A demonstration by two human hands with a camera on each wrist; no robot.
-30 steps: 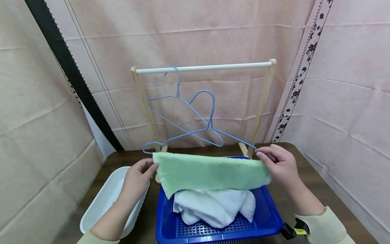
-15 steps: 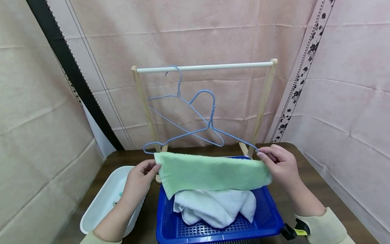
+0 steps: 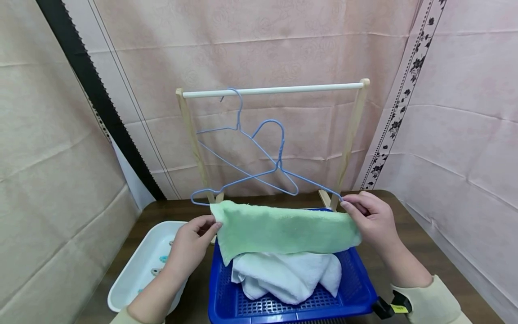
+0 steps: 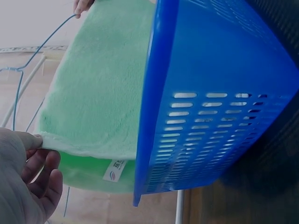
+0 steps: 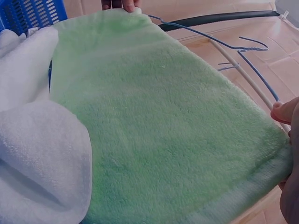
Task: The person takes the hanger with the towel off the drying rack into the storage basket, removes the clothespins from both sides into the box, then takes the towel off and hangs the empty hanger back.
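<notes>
A light green towel [image 3: 287, 229] hangs folded over the lower bar of a blue wire hanger [image 3: 299, 176]. My left hand [image 3: 192, 245] pinches the towel's upper left corner between thumb and fingers. At the other end, my right hand [image 3: 372, 218] pinches the hanger's right corner, close by the towel's top edge. In the left wrist view a small white label [image 4: 114, 170] shows on the inside of the towel's fold. Below the towel, a crumpled white towel [image 3: 287, 276] lies in a blue plastic basket [image 3: 356, 292]. The right wrist view shows the green towel [image 5: 163, 116] stretched between both hands.
Behind the basket stands a small wooden rack with a white rail [image 3: 283, 90]. A second blue hanger [image 3: 238, 112] hangs from its left part. On the left, a white tray [image 3: 133, 267] holds several small items. The brown table [image 3: 429, 270] ends against cloth walls.
My left hand has shifted slightly right and down with the towel's left corner, bunching that end inward. More of the white tray's contents now show. The right hand has stayed in place on the hanger.
</notes>
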